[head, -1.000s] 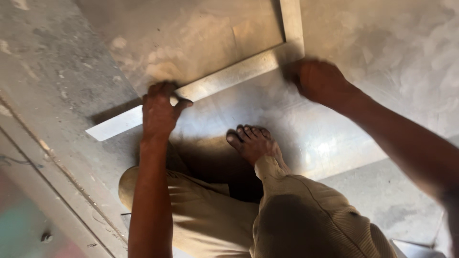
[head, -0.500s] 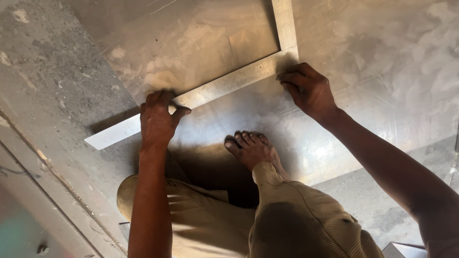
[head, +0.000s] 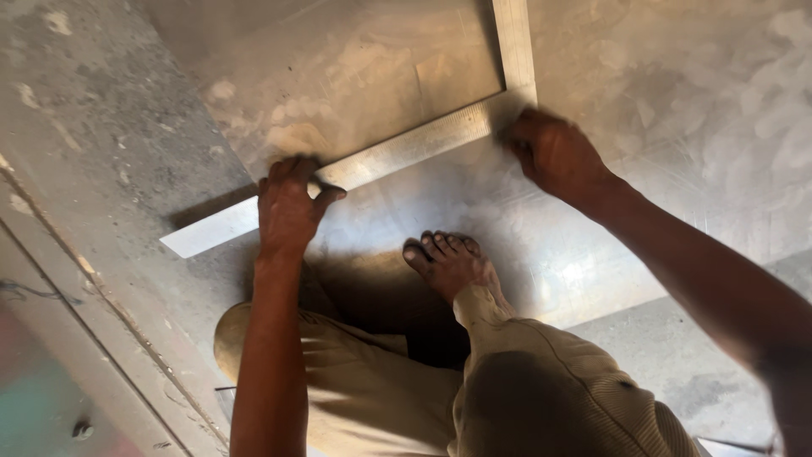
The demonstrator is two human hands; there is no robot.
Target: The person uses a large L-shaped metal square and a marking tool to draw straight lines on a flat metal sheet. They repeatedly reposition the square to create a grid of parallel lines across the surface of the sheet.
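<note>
steel square [head: 397, 152] long arm slants lower-left to upper-right.

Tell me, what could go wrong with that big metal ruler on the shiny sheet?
The steel square might slip, because only the left hand and right hand press it onto the smooth metal sheet. The bare foot rests on that sheet, so a sharp edge could perhaps cut it.
</note>
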